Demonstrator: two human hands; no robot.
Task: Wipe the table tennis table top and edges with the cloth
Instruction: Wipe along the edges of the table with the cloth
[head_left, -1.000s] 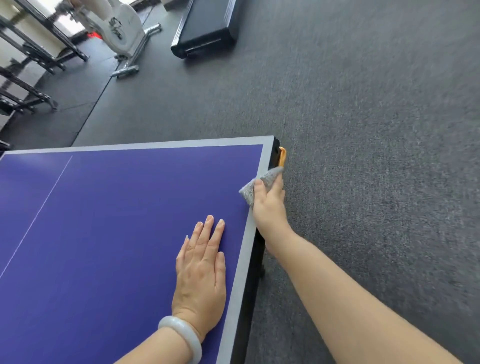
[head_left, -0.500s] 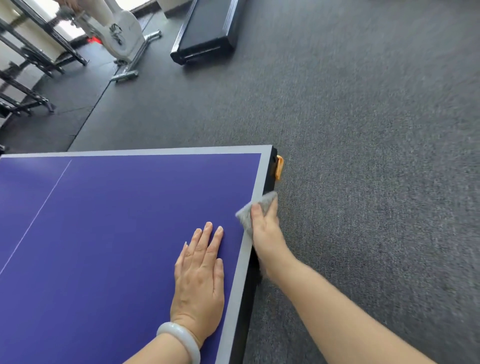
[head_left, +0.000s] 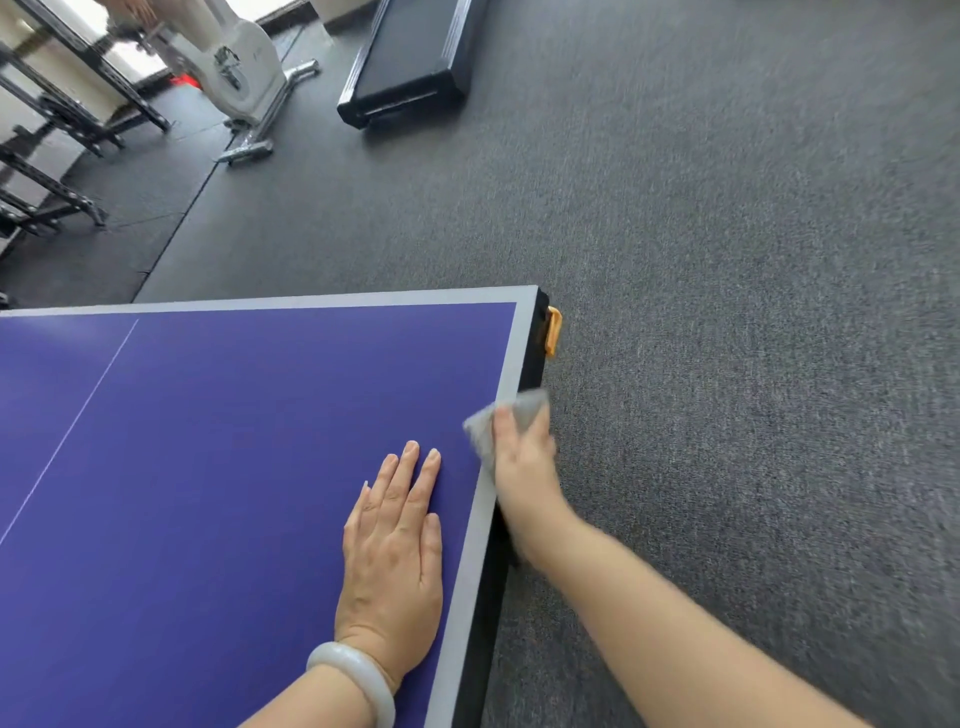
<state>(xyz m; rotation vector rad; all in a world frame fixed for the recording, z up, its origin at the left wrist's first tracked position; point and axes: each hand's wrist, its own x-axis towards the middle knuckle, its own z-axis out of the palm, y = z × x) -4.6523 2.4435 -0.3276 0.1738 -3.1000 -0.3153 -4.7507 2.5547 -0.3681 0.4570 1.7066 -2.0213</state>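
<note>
The table tennis table (head_left: 218, 426) has a purple top, a grey border and a black side edge. A small grey cloth (head_left: 527, 413) is folded over the right-hand edge, a little below the far right corner. My right hand (head_left: 524, 467) grips the cloth against that edge, thumb on the grey border and fingers down the side, partly hidden. On the top, just left of the border, my left hand (head_left: 397, 540) lies flat with straight fingers and wears a pale bangle at the wrist.
An orange clip (head_left: 553, 330) sticks out from the side near the far right corner. Grey carpet (head_left: 727, 312) stretches right of and beyond the table. A black treadmill (head_left: 410, 62), a white exercise machine (head_left: 239, 67) and black metal racks (head_left: 57, 130) stand further back.
My right hand has slid the cloth along the right edge toward me, away from the orange clip. My left hand has stayed flat in the same spot.
</note>
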